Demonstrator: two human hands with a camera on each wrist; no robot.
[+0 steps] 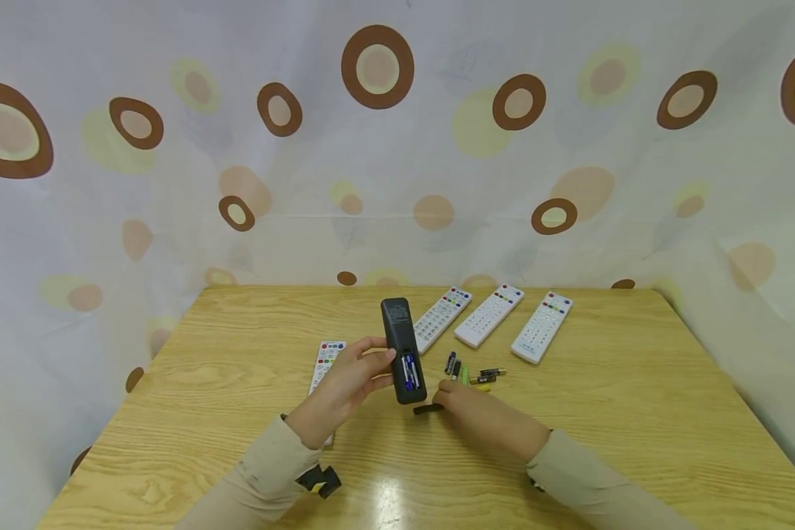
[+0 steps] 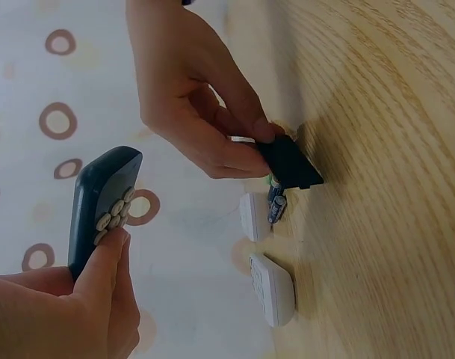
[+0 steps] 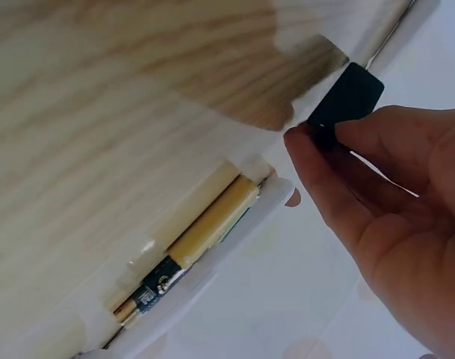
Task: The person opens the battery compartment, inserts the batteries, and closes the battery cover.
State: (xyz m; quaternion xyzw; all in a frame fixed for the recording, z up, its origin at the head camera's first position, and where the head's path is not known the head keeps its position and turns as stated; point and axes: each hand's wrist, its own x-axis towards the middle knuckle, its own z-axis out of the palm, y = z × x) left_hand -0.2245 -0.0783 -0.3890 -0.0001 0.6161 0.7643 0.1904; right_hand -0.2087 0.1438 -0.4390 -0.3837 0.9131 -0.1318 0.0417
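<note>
Black remote (image 1: 397, 331): back faces the head camera, battery bay uncovered, blue-and-white batteries (image 1: 408, 372) inside; pale round buttons on the opposite face. It is raised above the table (image 1: 589, 412), left hand (image 1: 351, 372) pinching its left edge, body extending past the fingers at both ends. Right hand (image 3: 399, 187) pinches a small, flat black cover (image 3: 350, 97) near the table; contact there cannot be told.

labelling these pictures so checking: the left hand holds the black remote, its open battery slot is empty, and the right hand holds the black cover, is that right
Not quite: the open battery slot is not empty; the head view shows batteries in it. The rest stands: the left hand holds the black remote, and the right hand holds the black cover.
</note>
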